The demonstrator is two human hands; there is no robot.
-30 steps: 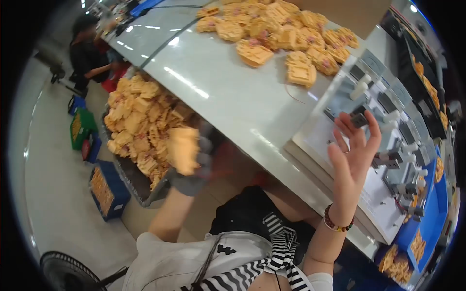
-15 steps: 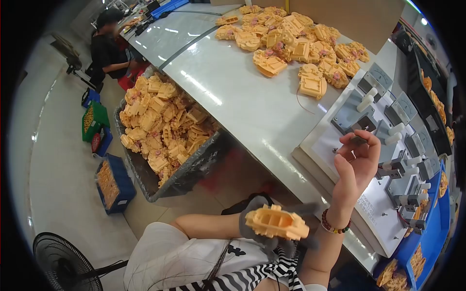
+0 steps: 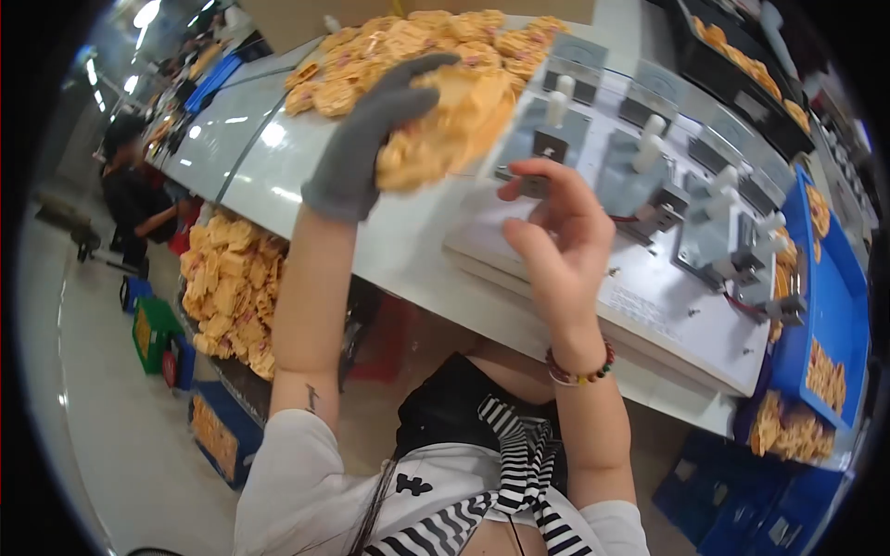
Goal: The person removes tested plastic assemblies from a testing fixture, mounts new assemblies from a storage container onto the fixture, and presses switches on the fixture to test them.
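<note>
My left hand [image 3: 357,139], in a grey glove, is raised over the table, its fingers around an orange plastic housing [image 3: 450,130]. Motion blurs the housing, so its fine shape is lost. My bare right hand [image 3: 565,236], with a beaded bracelet at the wrist, hovers at the near side of the white test fixture [image 3: 649,296]. Its fingers are curled and the thumb stands apart from them. A small dark grey piece [image 3: 533,186] shows under the index finger, seemingly held against the other fingers. Behind the left hand lies a heap of similar orange housings [image 3: 399,39].
Metal clamps with white knobs [image 3: 646,153] stand on the fixture. At the right are a blue tray [image 3: 834,296] and a black tray [image 3: 742,102] with orange parts. Left below the table, a bin holds piled orange housings [image 3: 227,287]. Another person [image 3: 134,195] sits far left.
My left hand has risen from near my body to above the table with the orange housing. The view has swung right; my right hand keeps its curled shape near the fixture.
</note>
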